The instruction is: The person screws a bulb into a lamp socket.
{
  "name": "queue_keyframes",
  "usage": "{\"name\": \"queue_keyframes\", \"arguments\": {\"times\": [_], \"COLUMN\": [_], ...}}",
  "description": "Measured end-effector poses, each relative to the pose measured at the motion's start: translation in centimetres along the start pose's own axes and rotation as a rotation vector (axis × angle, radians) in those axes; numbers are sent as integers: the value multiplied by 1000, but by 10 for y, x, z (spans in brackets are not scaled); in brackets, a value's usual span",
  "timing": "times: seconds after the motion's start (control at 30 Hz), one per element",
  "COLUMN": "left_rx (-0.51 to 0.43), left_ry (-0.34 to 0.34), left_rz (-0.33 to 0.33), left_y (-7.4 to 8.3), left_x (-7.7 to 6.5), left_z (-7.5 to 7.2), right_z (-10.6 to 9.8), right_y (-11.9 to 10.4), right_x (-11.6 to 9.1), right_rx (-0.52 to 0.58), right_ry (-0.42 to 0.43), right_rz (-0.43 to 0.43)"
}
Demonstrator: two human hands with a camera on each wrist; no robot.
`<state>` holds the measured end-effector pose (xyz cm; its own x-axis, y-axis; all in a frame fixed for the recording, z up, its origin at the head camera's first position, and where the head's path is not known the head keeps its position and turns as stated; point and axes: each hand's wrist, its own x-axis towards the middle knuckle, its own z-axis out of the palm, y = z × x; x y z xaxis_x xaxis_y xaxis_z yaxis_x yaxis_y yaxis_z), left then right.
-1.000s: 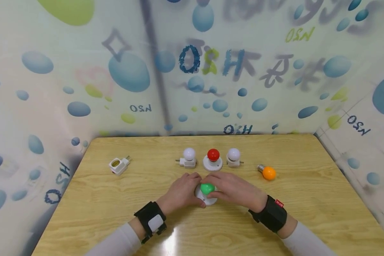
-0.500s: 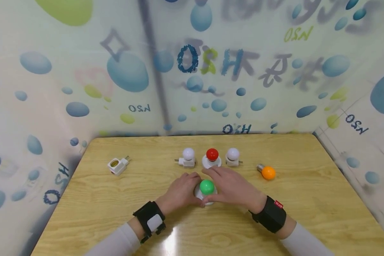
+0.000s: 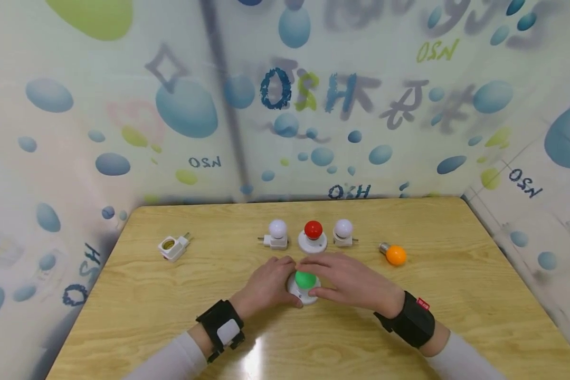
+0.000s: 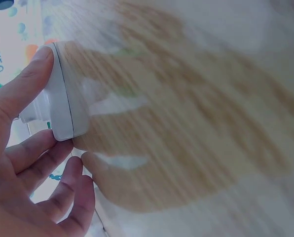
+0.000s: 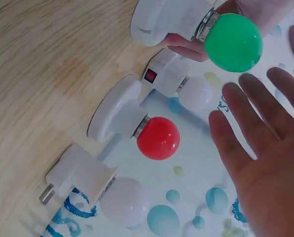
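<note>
A green bulb (image 3: 305, 280) stands upright in a round white lamp holder (image 3: 300, 297) on the table. My left hand (image 3: 265, 282) grips the holder's base by its rim, thumb on one side and fingers on the other, as the left wrist view shows at the white base (image 4: 63, 98). Over and beside the bulb is my right hand (image 3: 353, 279), its thumb on the near side. In the right wrist view its fingers (image 5: 255, 116) are fairly straight and spread, close to the green bulb (image 5: 233, 43) with a gap. The bulb's metal collar (image 5: 206, 24) shows above the holder.
Behind stand a red bulb (image 3: 313, 229) in a round holder and two white bulbs, one left (image 3: 277, 228) and one right (image 3: 344, 228), in plug-in sockets. A loose orange bulb (image 3: 396, 255) lies right. An unoccupied plug-in socket (image 3: 173, 248) lies left on the wooden table (image 3: 195, 316).
My right hand's fingers have opened away from the green bulb, then come back over it, with the wrist shifting slightly right. The left hand keeps its grip on the holder.
</note>
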<state>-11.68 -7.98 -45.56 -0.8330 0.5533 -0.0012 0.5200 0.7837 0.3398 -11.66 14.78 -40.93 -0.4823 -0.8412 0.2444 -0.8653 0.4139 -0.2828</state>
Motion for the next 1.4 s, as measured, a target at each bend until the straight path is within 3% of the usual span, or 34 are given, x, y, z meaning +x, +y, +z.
{"name": "queue_keyframes", "arguments": {"times": [0.13, 0.37, 0.5, 0.63, 0.9, 1.13, 1.3, 1.4], "left_rx": [-17, -2, 6, 9, 10, 15, 20, 13], "left_ry": [-10, 8, 11, 18, 35, 19, 16, 18], "left_rz": [-18, -5, -11, 2, 12, 1, -3, -2], "left_y": [1, 3, 3, 4, 2, 2, 2, 1], "left_x": [-1, -1, 0, 1, 1, 0, 0, -2], "left_z": [0, 0, 0, 0, 1, 0, 0, 0], "right_z": [4, 8, 10, 15, 24, 29, 23, 13], "right_y": [1, 1, 2, 4, 5, 2, 0, 1], "right_x": [4, 6, 6, 5, 9, 15, 14, 11], "right_rx": [7, 63, 70, 49, -95, -158, -160, -153], "right_ry": [-27, -92, -103, -59, 90, 134, 76, 39], "right_rz": [-42, 30, 29, 28, 19, 110, 225, 228]}}
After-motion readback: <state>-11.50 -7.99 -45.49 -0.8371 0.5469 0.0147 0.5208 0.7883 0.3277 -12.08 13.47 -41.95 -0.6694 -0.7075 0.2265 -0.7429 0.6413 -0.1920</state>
